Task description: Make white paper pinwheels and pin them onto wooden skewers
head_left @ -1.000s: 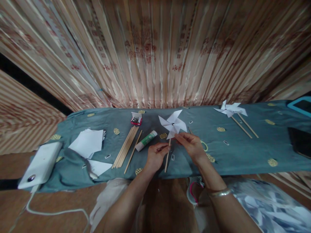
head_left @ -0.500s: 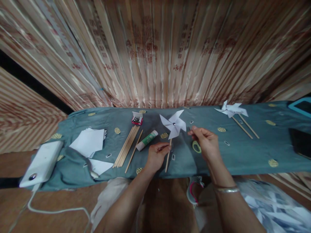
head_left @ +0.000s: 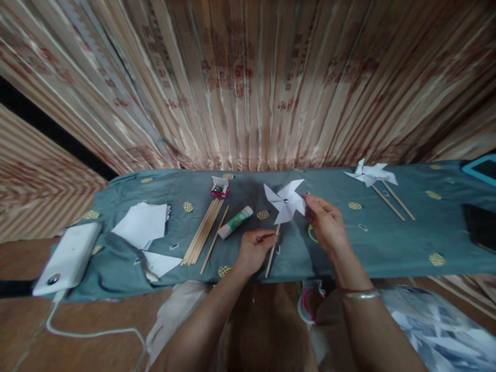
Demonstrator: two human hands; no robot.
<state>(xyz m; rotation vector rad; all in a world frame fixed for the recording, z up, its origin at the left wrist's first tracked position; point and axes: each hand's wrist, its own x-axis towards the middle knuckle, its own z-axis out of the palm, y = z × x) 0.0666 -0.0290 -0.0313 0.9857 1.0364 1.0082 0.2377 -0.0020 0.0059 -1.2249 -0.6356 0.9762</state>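
Observation:
A white paper pinwheel (head_left: 285, 200) with a shiny pin at its centre stands above the cloth on a thin wooden stick. My left hand (head_left: 256, 250) is closed round this stick, below the blades. At the pinwheel's right blade, the fingertips of my right hand (head_left: 327, 219) are pinched together against the paper edge; exactly how they grip is hard to see. Partly covered by my right hand is a yellow-green ring (head_left: 312, 233), perhaps a scissors handle. A green-and-white glue stick (head_left: 235, 222) lies left of my left hand.
Left on the green cloth (head_left: 387, 253) are wooden sticks (head_left: 203, 232), a small red box of pins (head_left: 220, 188), white paper sheets (head_left: 143, 225) and a white corded device (head_left: 70, 258). Two pinwheels (head_left: 372, 173), a black phone (head_left: 480, 227) and a blue-framed object (head_left: 480, 170) lie right.
My right hand has moved up and left, from beside the pinwheel to its right blade. The pinwheel and my left hand have shifted slightly right, and the blades have turned a little.

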